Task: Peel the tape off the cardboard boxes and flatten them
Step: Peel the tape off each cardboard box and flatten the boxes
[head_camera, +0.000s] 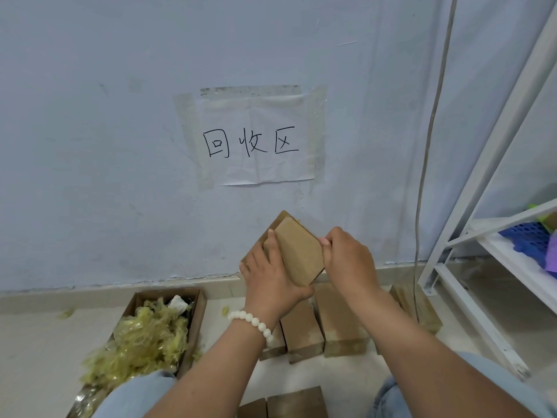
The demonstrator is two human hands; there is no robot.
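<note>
I hold a small brown cardboard box [297,251] up in front of the wall, tilted, with one narrow end pointing up. My left hand [268,276] grips its left side and underside, thumb lying along the left edge; a white bead bracelet sits on that wrist. My right hand [346,260] pinches the box's right edge with thumb and fingertips. Whether tape is between those fingers I cannot tell. Below my hands, several taped boxes [328,324] stand side by side on the floor.
An open carton [197,315] at lower left is filled with crumpled yellowish tape [144,336]. More boxes [289,402] lie by my knees. A white metal shelf [497,245] stands at right, a grey cable [428,146] hanging beside it. A handwritten paper sign [256,137] is taped to the wall.
</note>
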